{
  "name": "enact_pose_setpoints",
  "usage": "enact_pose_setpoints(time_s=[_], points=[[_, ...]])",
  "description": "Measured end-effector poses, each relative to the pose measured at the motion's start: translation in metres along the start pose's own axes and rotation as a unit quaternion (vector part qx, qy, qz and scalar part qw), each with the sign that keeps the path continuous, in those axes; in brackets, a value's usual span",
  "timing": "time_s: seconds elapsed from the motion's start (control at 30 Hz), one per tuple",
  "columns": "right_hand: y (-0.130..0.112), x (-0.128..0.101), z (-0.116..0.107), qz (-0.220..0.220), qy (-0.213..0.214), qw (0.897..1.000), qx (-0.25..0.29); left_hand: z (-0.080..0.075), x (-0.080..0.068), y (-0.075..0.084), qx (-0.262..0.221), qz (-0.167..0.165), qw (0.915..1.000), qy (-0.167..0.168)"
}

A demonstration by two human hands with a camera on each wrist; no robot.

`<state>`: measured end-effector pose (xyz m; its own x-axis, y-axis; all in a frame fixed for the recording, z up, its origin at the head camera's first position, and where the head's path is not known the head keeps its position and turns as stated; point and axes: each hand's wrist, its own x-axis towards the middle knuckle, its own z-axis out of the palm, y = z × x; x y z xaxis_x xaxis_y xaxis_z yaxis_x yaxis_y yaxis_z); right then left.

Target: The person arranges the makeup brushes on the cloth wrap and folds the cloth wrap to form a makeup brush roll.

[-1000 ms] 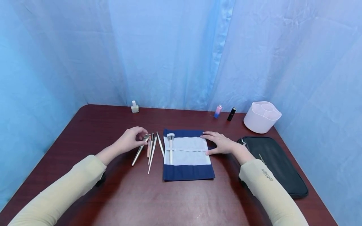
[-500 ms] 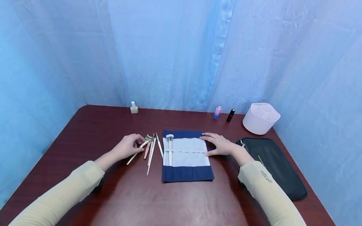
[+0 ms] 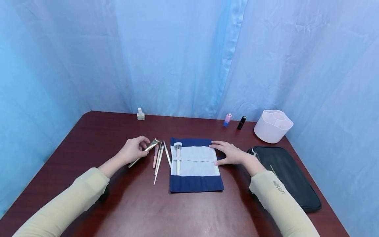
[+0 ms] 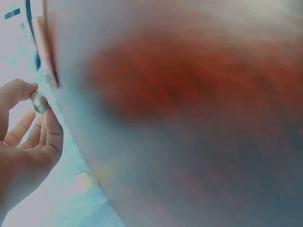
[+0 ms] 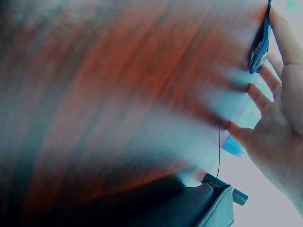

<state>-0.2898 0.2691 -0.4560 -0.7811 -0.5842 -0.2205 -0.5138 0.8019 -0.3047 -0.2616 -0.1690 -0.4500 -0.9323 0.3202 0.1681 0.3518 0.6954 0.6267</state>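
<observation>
While the pictures are held against the ones shortly before, these lines run from the biggest thing to the smallest.

Table: dark red-brown wood against blue curtains; it carries everything below and looks the same as earlier.

Black pouch: lies flat at the right edge, near the right forearm; unmoved.

Cloth roll: spread open in the middle, navy with a white panel; it has not shifted.

White cup: stands at the back right, well apart from the hands; same spot.

Right hand: rests flat with straight fingers on the right edge of the cloth roll, gripping nothing; it stays where it was.

Left hand: curled round the handle of the flat brush, thumb and fingertips pinching it; the left wrist view shows the handle's end between thumb and forefinger.

Flat brush: held just left of the cloth roll, its gold head pointing to the loose brushes; a second ago it lay steeper, and now its tail swings further left.

Big brush: tucked under the white band of the cloth roll; unchanged.

Loose brushes: three thin ones lie side by side between the left hand and the cloth roll; unmoved.

Small bottles: stand along the back edge; unmoved.
</observation>
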Motion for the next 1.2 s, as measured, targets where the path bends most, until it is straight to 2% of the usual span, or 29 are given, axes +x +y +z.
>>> enact_pose_setpoints(time_s=[0.17,0.33,0.5,1.0,1.2], points=[[0.0,0.0,0.0,0.0,-0.001,1.0,0.002,-0.009,0.007,0.011,-0.018,-0.019,0.9996,0.01],[-0.002,0.0,-0.001,-0.002,0.002,1.0,0.002,-0.017,0.02,0.029,-0.029,-0.011,0.9993,0.02],[-0.001,0.0,-0.001,-0.007,-0.001,1.0,0.001,-0.019,0.032,0.046,-0.053,-0.019,0.9983,0.017],[0.001,-0.002,0.001,-0.012,0.007,1.0,0.005,0.008,0.067,0.083,-0.126,0.004,0.9911,0.042],[0.002,-0.001,0.001,-0.011,0.006,1.0,0.006,0.02,0.076,0.09,-0.152,0.015,0.9876,0.034]])
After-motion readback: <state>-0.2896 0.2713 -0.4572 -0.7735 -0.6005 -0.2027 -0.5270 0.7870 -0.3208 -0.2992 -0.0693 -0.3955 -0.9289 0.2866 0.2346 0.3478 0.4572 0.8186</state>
